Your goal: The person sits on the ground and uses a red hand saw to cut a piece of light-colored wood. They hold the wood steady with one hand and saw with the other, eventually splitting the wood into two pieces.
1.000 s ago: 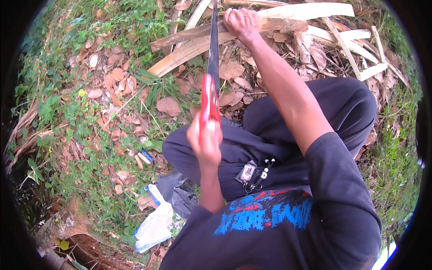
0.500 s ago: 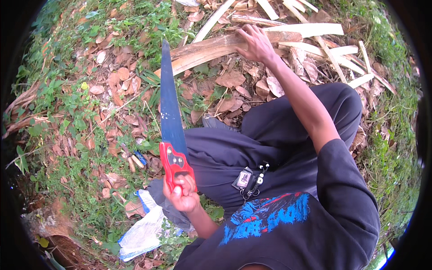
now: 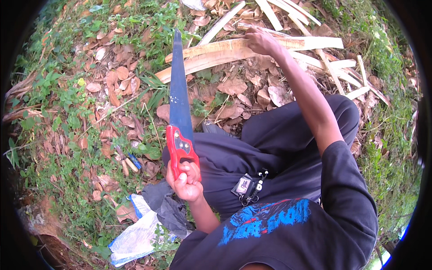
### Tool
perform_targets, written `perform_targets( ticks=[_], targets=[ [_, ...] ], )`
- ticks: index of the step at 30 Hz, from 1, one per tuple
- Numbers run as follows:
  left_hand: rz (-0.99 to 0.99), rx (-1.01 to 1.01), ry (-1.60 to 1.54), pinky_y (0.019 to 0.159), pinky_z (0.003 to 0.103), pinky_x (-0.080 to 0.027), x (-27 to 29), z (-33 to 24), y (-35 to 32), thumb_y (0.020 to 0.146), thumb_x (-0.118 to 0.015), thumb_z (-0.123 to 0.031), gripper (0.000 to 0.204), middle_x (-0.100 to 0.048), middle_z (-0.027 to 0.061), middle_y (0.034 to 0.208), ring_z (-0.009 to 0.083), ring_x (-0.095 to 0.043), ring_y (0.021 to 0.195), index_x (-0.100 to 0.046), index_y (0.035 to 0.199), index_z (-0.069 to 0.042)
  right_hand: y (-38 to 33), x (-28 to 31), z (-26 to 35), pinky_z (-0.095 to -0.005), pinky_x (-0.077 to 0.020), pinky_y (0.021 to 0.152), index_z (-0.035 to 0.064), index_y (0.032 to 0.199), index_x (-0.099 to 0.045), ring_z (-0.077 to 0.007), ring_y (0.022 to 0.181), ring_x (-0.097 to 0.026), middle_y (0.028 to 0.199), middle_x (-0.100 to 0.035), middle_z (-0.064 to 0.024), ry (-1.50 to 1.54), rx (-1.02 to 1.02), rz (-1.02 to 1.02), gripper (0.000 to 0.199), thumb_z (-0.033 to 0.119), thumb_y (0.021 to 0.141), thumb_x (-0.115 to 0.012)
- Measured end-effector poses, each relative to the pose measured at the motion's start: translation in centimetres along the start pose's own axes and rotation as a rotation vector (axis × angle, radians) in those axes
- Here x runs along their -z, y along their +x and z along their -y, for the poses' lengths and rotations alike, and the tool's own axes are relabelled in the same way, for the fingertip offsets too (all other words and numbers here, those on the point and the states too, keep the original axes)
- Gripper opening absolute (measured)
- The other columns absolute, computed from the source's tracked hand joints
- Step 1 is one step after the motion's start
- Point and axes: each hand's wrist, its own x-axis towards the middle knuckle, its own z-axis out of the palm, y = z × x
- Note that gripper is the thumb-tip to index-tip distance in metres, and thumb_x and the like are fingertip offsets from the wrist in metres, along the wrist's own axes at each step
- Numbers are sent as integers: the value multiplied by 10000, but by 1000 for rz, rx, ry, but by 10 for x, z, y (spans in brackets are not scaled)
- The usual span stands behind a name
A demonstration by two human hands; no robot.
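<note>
In my left hand (image 3: 186, 181) is a handsaw (image 3: 180, 96), its red handle wrapped by my fingers. The dark blade points up and away from me, and its tip overlaps the left end of the wood in the picture. My right hand (image 3: 262, 41) reaches forward, fingers curled over the top edge of a long split wood strip (image 3: 211, 47). Part of that strip is hidden by the hand. Just nearer to me lies another pale wood strip (image 3: 204, 63), running alongside it.
More split wood pieces (image 3: 270, 15) lie crossed on dry leaves at the far side. Left of my legs are small wooden-handled tools (image 3: 128, 165) beside a blue object (image 3: 134, 161). A white plastic bag (image 3: 137, 236) and dark cloth (image 3: 168, 207) lie near my left elbow. Keys (image 3: 247, 189) hang over my lap.
My right hand's fingers have gone from spread to curled on the strip, which now shows a paler face. The saw has shifted slightly right and up in view.
</note>
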Motion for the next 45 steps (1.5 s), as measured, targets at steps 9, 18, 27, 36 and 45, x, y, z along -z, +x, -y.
perform_targets(
  ticks=[9, 18, 27, 36, 45],
  targets=[
    [31, 149, -3, 403, 209, -291, -60, 35, 48, 805, -460, -146, 206, -426, 12, 638, 47, -340, 453, -503, 905, 29, 27, -15, -1, -458, -462, 533, 56, 915, -649, -246, 572, -599, 648, -620, -167, -72, -322, 47, 520, 450, 975, -314],
    [87, 265, 71, 413, 194, -279, -79, 81, 76, 828, -458, -140, 176, -403, 2, 627, 42, -334, 469, -489, 896, 19, 19, -10, 41, -449, -513, 700, 52, 784, -645, -274, 682, -611, 801, -649, -157, -67, -377, -150, 497, 369, 971, -311],
    [121, 283, 87, 431, 198, -304, -77, 88, 78, 828, -471, -85, 137, -452, 10, 663, 33, -361, 498, -507, 905, 22, 16, -9, 47, -449, -532, 810, 16, 1039, -651, -282, 913, -631, 994, -661, -187, -42, -453, -92, 519, 412, 976, -321],
    [283, 126, 350, 408, 192, -260, -80, 89, 74, 825, -459, -122, 160, -399, -25, 593, 30, -317, 452, -507, 839, 29, 16, -8, 52, -460, -529, 782, 14, 989, -660, -284, 924, -621, 980, -654, -207, -32, -480, -78, 534, 424, 946, -321],
    [65, 242, 297, 407, 200, -258, -81, 93, 64, 870, -446, -106, 155, -409, -14, 604, 35, -330, 460, -517, 836, 27, 34, 13, 42, -473, -516, 713, 14, 833, -644, -245, 763, -636, 878, -651, -217, -29, -453, 226, 545, 470, 925, -360]
  ],
)
